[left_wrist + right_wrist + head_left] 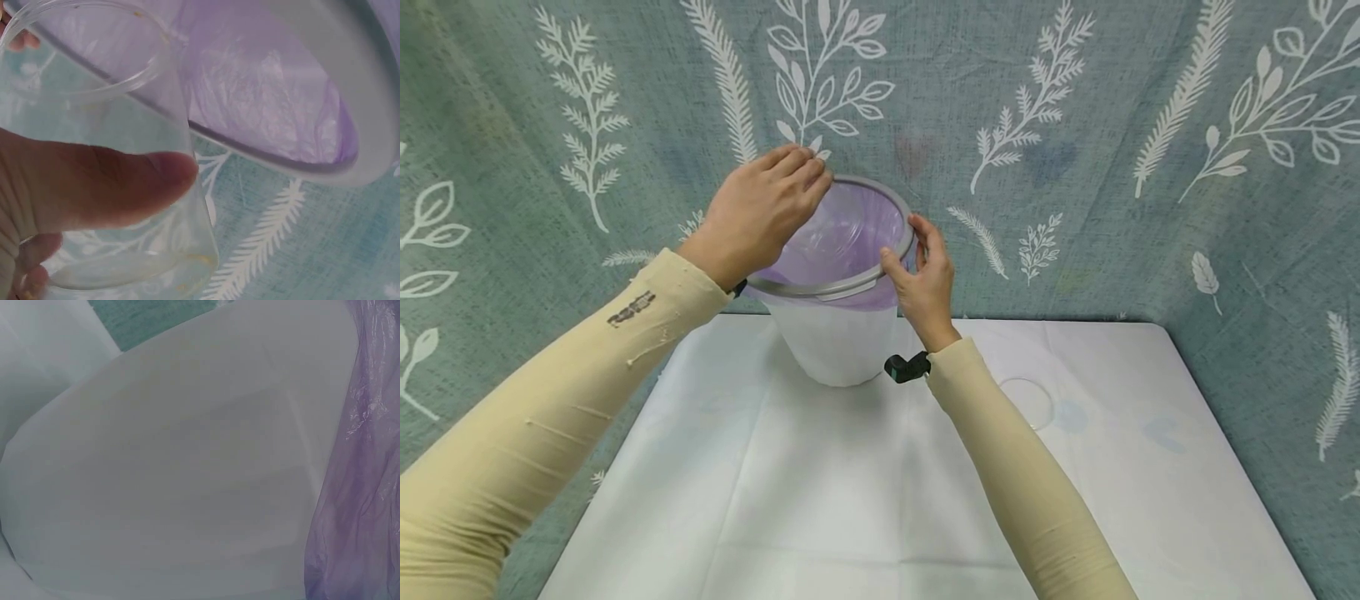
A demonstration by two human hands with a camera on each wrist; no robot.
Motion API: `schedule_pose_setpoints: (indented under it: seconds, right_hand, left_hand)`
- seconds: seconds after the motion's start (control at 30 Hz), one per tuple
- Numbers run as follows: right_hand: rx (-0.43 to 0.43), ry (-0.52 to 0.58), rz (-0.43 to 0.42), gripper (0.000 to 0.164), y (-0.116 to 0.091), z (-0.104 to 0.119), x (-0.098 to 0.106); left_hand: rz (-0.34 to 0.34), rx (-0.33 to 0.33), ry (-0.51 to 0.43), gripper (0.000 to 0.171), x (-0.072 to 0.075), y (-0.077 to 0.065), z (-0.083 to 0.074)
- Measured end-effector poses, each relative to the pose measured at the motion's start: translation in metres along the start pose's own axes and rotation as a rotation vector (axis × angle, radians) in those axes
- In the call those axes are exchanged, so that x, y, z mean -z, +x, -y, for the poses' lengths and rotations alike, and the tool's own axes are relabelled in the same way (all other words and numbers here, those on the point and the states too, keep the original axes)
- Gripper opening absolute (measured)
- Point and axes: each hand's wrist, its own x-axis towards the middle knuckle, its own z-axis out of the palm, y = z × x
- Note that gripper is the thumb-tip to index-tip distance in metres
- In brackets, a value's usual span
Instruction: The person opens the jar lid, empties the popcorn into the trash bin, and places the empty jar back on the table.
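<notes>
A white trash bin with a grey rim ring stands on the table, tilted slightly. It is lined with a thin purple bag, whose edge hangs over the outside. Above the bin's left side, my left hand holds a clear plastic cup. Its thumb lies across the cup wall, and yellowish traces show near the cup's base. On the right, my right hand pinches the rim between thumb and fingers. The right wrist view shows the bin wall and the overhanging bag, but no fingers.
A thin clear ring-shaped piece, perhaps a lid, lies on the white-covered table right of the bin. Behind the table hangs a teal curtain with white leaf patterns, close to the bin.
</notes>
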Motion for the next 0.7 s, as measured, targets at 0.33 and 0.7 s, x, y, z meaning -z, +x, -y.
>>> schedule_pose_setpoints:
  seconds: [0.33,0.7]
  right_hand:
    - [-0.003,-0.006,0.006,0.062,-0.001,0.000,-0.002]
    - [-0.007,0.017,0.016,0.066,-0.001,0.003,-0.002]
  left_hand:
    - [-0.014,0.136,-0.124,0.066,-0.001,-0.008,0.000]
    - [-0.060,0.323,-0.308,0.090,-0.011,-0.020,-0.001]
